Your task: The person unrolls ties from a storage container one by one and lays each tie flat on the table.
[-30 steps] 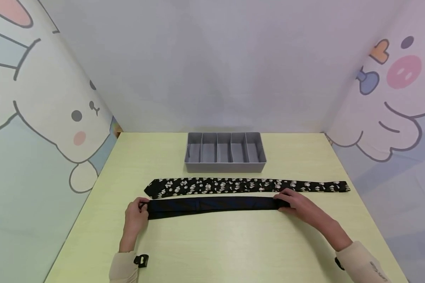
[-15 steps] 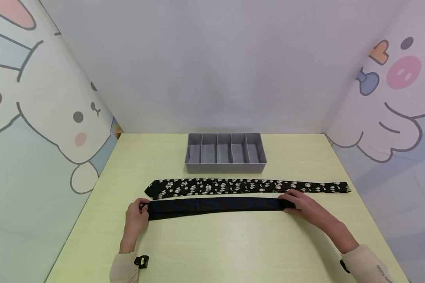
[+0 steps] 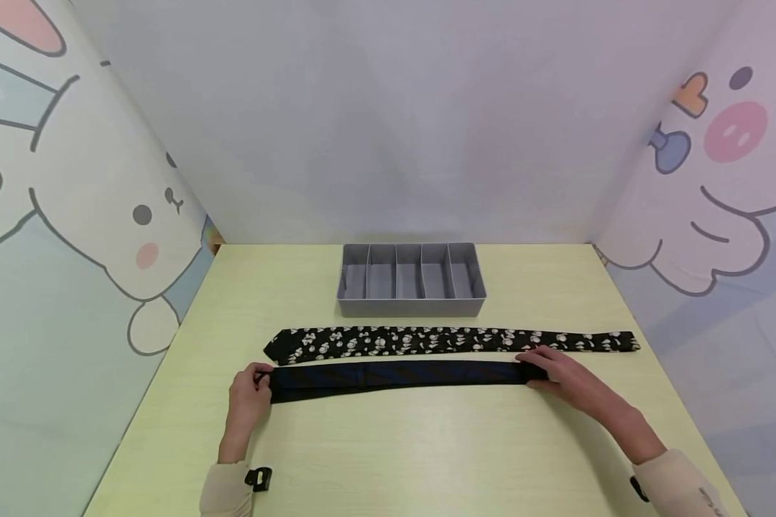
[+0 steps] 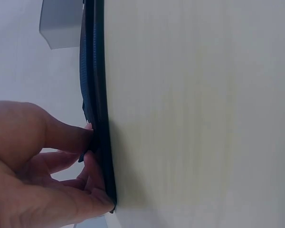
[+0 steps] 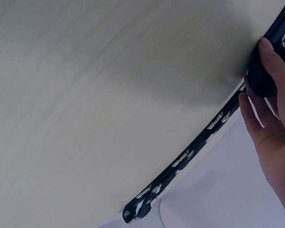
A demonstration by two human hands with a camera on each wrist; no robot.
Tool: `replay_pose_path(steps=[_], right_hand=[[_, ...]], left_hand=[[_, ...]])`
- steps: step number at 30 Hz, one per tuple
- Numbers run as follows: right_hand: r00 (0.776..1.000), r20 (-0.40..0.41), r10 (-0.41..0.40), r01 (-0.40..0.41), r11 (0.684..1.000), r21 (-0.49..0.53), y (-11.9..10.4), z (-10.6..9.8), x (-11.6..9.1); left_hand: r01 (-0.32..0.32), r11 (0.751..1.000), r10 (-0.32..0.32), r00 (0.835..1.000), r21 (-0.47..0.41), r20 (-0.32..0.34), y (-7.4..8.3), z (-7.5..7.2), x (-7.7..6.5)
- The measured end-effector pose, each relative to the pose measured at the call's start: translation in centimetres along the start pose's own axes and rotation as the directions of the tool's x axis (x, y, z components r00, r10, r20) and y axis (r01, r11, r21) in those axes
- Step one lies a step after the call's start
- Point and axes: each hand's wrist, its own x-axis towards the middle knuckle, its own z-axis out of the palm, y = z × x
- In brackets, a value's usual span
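A dark navy necktie [image 3: 414, 373] with faint stripes lies across the table, its left part showing overlapping layers. At its left end my left hand [image 3: 248, 398] pinches the tie; the left wrist view shows the thumb [image 4: 69, 137] and fingers on the fabric's edge. My right hand [image 3: 575, 380] holds the other end, where a rounded dark bundle of tie [image 5: 263, 76] sits between thumb and fingers in the right wrist view. Just behind runs a black necktie with a white figure pattern [image 3: 375, 341], laid flat, its broad pointed tip to the left. The right fingertips reach its near edge.
A grey tray [image 3: 411, 307] with several narrow compartments stands behind the ties, near the back of the pale yellow table [image 3: 394, 452]. Cloth walls with cartoon animals rise on the left and right, and a plain wall [image 3: 401, 143] at the back.
My right hand has slid to the right with the bundled end, and a longer stretch of navy tie now lies flat. My left hand has stayed in place on the left end.
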Motion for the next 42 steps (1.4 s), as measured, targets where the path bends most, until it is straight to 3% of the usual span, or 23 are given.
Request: replay_pose_path(steps=[13,42], right_hand=[[0.995,-0.068,-0.075,0.074,0.997,-0.020,1.0,-0.6,-0.9],[0.998,-0.043,-0.042,0.041,0.999,-0.034,2.4,-1.4,-2.5]], left_hand=[[0.026,1.000,-0.026,0.999,0.000,0.020,0.1,0.0,0.0],[-0.005,1.000,0.005,1.000,0.003,0.012,-0.1,0.0,0.0]])
